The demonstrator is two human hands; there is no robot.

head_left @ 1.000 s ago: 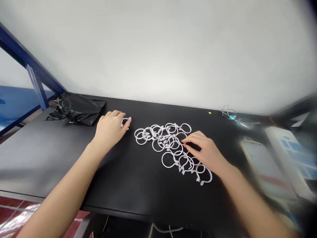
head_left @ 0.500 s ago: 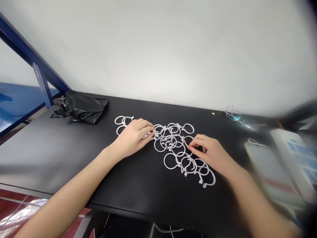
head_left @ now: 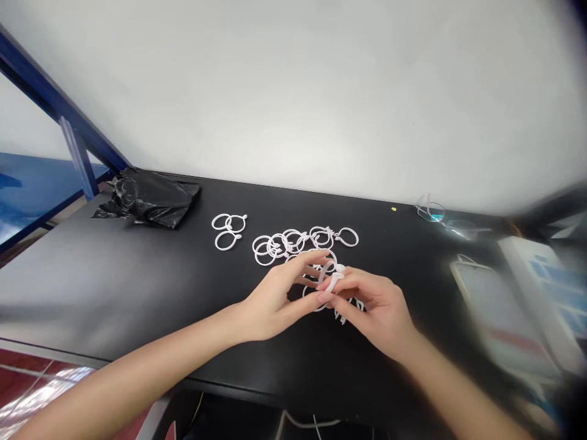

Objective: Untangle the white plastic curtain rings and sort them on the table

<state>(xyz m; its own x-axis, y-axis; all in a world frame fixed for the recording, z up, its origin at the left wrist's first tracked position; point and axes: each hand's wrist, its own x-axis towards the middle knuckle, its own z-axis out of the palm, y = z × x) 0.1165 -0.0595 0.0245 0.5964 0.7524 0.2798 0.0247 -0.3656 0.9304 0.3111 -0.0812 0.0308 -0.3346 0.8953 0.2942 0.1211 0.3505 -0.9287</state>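
My left hand (head_left: 284, 293) and my right hand (head_left: 378, 305) meet above the pile of rings. Between their fingertips is a white plastic ring (head_left: 336, 280) with a small flared end, which both hands grip. Fingers cover part of it. Below and behind the hands, several white rings (head_left: 265, 260) lie overlapping on the black table (head_left: 257, 373); my hands hide some of them. Three more rings (head_left: 225, 240) sit in a separate small group to the left.
A crumpled black plastic bag (head_left: 153, 197) rests at the back left, near a blue metal frame (head_left: 77, 110). At the right are glasses (head_left: 431, 212), a phone (head_left: 495, 318) and a white and blue box (head_left: 541, 287). The pale wall (head_left: 293, 98) rises behind the table.
My left hand has moved right and nearer, away from the rings at the left. My right hand has come slightly left, and both now hold one ring raised above the pile.
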